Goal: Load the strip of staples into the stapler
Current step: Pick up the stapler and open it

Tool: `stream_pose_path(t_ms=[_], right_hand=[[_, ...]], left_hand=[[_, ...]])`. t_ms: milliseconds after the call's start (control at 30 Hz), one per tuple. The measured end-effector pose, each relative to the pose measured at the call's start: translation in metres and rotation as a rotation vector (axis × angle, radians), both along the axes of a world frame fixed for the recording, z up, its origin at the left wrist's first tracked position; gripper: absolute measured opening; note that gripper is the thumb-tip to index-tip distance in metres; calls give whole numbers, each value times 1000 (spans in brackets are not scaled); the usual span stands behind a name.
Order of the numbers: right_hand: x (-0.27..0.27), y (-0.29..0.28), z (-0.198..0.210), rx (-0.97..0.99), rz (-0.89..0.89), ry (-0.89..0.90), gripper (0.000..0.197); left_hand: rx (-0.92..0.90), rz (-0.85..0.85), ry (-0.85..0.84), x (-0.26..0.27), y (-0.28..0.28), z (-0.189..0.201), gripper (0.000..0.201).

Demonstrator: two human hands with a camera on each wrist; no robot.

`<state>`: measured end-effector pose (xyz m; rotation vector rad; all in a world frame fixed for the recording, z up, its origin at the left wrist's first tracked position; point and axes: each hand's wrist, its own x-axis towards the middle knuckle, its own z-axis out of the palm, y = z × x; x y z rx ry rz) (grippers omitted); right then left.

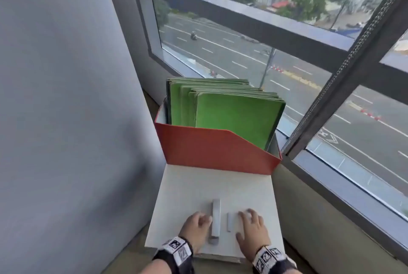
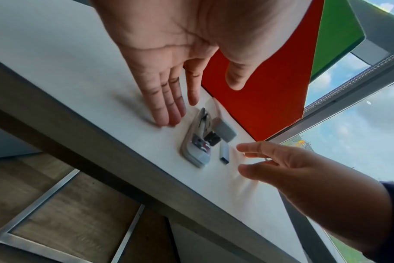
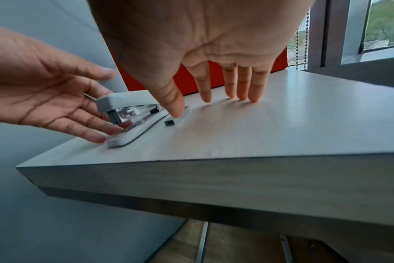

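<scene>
A white stapler (image 1: 216, 218) lies lengthwise on the white table (image 1: 198, 185), base down. A short grey strip of staples (image 1: 229, 221) lies parallel to it, just to its right. My left hand (image 1: 198, 221) is open on the stapler's left side, and its fingers (image 3: 95, 137) touch the edge of the stapler's base (image 3: 133, 137). My right hand (image 1: 245, 223) is open to the right of the strip with its fingertips (image 3: 242, 97) on the tabletop. Its thumb tip (image 3: 177, 113) sits at the strip (image 3: 171, 121). Neither hand holds anything.
A red file box (image 1: 216, 150) full of upright green folders (image 1: 234, 117) stands at the back of the table. A grey wall is on the left and a window with a bead chain (image 1: 353, 52) on the right. The table's front edge (image 3: 214, 174) is near my wrists.
</scene>
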<state>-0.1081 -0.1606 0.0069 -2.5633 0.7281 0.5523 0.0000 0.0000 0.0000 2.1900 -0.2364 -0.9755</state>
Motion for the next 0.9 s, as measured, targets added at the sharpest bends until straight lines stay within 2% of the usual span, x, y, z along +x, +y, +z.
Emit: stream_pose_path(t_ms=[67, 100, 200, 233, 400, 633, 733, 900], right_hand=[[2, 3, -1, -2, -19, -44, 58], [3, 5, -1, -3, -28, -62, 57], [1, 9, -12, -11, -24, -121, 55], [0, 10, -16, -17, -27, -138, 55], [-13, 10, -42, -53, -26, -287, 54], [-30, 12, -67, -83, -38, -500, 50], [-31, 7, -74, -86, -50, -585, 40], [-31, 18, -74, -104, -28, -636, 36]], left_hand=[[-23, 52, 30, -2, -3, -8, 45], [-29, 48, 41, -4, -4, -6, 44], [-89, 53, -25, -9, -7, -11, 19], [-124, 62, -60, -11, -7, -15, 17], [-241, 95, -208, -20, -4, -40, 22], [-338, 49, -404, -29, 5, -58, 30], [-373, 57, -480, -32, 8, -65, 31], [-394, 52, -481, -36, 6, -64, 33]])
